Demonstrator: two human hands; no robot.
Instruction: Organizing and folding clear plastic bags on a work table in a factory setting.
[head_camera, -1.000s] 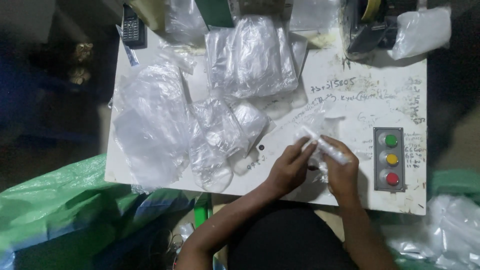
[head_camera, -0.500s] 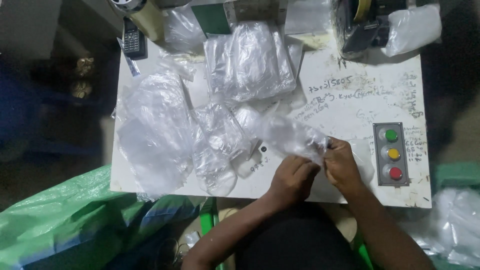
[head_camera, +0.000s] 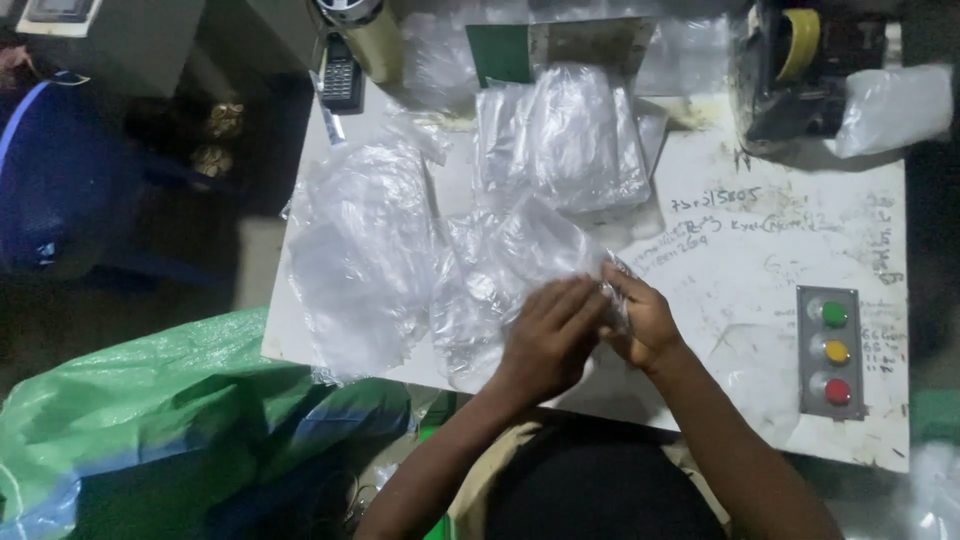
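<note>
Head view — straight down, near table (head_camera: 760, 260)

Showing two bare forearms, no sleeves reaching wrists. Left hand (head_camera: 548, 335) and right hand (head_camera: 640, 320) bare, wearing no gloves, rings or watch so far as visible. Wearing pale beige short-sleeved top, fabric edge peeking at left shoulder (head_camera: 465, 510) and at right shoulder (head_camera: 690, 462). Showing dark-haired head top (head_camera: 590, 480) at bottom centre, rounded, filling lower frame between arms. Fingernails and finer markings too small to make out.
</note>
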